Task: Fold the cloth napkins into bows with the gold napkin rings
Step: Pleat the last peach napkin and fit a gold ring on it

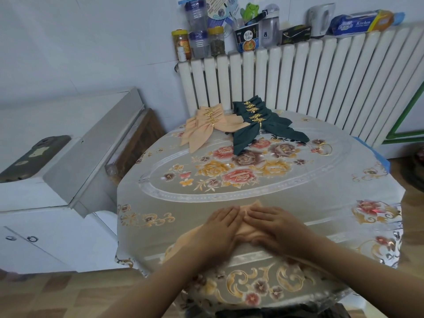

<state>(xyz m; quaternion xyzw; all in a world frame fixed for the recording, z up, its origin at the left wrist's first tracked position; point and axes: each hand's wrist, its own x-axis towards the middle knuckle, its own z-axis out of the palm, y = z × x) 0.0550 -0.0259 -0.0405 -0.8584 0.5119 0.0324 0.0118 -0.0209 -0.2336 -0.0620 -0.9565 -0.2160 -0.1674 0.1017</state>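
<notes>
Head camera looks down on a round table (309,198) under a flowered cloth. Near its front edge both hands lie flat, fingers straight and close together, pressing a peach napkin (249,234) against the tabletop. The left hand (221,228) and the right hand (275,226) meet at the fingertips over the cloth, which peeks out beyond and between them. At the far side of the table, finished peach bows (202,127) lie stacked beside dark green bows (259,125), each cinched with a gold ring. One loose gold napkin ring (325,149) rests on the table to the right of the green ones. Behind stands a white radiator (321,83), its top crowded with jars and bottles.
</notes>
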